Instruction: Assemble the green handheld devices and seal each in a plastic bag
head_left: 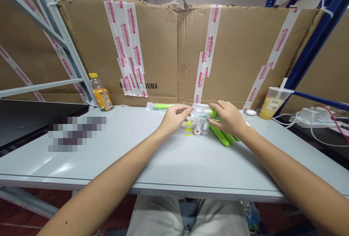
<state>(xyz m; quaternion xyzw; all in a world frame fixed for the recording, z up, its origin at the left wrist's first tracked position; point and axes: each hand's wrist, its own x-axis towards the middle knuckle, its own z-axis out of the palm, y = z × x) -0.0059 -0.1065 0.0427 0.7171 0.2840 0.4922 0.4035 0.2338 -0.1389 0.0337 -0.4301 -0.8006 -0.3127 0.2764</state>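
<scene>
Near two hands (176, 117) lie three yellow rings (188, 130).

Bare fingers (185, 113) and forearms (117, 174), small mole (66, 223); pale grey trousers (155, 216).

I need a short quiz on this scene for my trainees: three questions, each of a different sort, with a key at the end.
1. True or false: the bottle cap is blue.
2. Multiple choice: what colour are the small rings on the table? (a) red (b) yellow (c) black
3. Fill in the gap: the clear piece is between the left hand and the ____.

Key:
1. False; the bottle cap is yellow.
2. b
3. right hand
</scene>
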